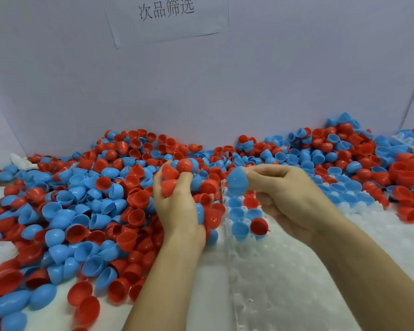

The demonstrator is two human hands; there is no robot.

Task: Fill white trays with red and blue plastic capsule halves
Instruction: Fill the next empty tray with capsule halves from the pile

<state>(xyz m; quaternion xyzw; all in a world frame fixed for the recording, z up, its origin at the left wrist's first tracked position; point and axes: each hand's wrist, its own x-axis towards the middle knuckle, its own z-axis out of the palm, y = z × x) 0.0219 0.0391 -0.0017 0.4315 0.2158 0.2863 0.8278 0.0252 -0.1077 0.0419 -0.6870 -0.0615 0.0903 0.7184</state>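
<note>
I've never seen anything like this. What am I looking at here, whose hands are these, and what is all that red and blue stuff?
There is no machine here: this is one picture from a camera worn on a person's head, looking forward and down at their own two bare hands. The table is heaped with a pile of red and blue capsule halves, little plastic cups. The left hand grips a bunch of them, mostly red ones. The right hand pinches a single blue half just above a white tray, which has rows of small pegs. A few blue and red halves already sit on the tray's far rows; most of it is bare. Behind stands a pale wall with a paper sign bearing Chinese writing.
</note>
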